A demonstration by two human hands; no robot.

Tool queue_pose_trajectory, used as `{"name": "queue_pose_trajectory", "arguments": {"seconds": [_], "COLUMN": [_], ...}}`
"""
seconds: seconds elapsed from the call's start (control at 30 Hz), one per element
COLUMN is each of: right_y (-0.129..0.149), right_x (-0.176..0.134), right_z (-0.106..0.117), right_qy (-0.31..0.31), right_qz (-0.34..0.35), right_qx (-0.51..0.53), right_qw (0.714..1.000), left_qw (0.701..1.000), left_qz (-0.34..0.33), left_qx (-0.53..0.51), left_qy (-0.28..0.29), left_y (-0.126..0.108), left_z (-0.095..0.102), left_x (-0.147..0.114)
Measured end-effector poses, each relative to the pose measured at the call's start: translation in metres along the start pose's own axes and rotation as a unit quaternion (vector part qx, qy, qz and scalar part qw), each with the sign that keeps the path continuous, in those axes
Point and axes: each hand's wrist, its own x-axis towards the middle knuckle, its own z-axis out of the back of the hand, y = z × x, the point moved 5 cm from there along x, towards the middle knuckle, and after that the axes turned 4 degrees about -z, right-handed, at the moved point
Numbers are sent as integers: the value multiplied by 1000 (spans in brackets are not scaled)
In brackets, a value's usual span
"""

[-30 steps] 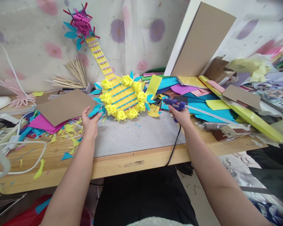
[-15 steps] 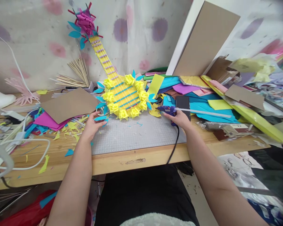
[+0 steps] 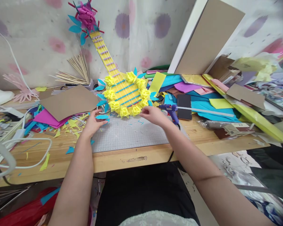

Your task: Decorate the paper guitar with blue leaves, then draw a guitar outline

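My left hand (image 3: pixel 93 123) has its thumb and fingers around a blue paper leaf (image 3: pixel 102 117), beside the lower left of a paper guitar. The guitar (image 3: pixel 126 94) leans back against the curtain; yellow paper roses and blue leaves ring its body, and a magenta flower (image 3: pixel 86 18) tops its neck. Just below the roses at the body's lower right is my right hand (image 3: pixel 153 115), fingers pointing left and slightly apart, with nothing visible in them. Right of that hand, a purple glue gun (image 3: pixel 171 112) with a long glue stick lies on the table.
A grey cutting mat (image 3: pixel 129 135) covers the middle of the wooden table (image 3: pixel 134 157). Yellow and blue scraps (image 3: pixel 70 127), brown card (image 3: pixel 69 102) and white cables (image 3: pixel 47 147) lie left. A phone (image 3: pixel 184 106) and coloured sheets (image 3: pixel 202 108) lie right; wooden sticks (image 3: pixel 79 70) stand behind.
My right hand has let go of the glue gun and moved left to below the roses. My left hand stays beside the guitar with the blue leaf. The view has shifted slightly.
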Motion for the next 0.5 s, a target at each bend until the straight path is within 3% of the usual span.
{"name": "queue_pose_trajectory", "arguments": {"seconds": [0.1,0.2,0.3,0.5], "right_y": [41,61,68,71], "right_x": [35,56,62,65], "right_z": [-37,-59,-70,-74], "right_qy": [-24,-71,-100,-94], "right_qz": [14,23,29,19], "right_qx": [32,-17,-69,-98], "right_qw": [999,997,992,990], "left_qw": [1000,1000,1000,1000], "left_qz": [-3,-5,-6,-15], "left_qx": [-10,-4,3,14], "left_qy": [0,6,17,23], "left_y": [-2,-3,-2,1], "left_z": [0,0,-2,-5], "left_x": [-1,-2,-1,2]}}
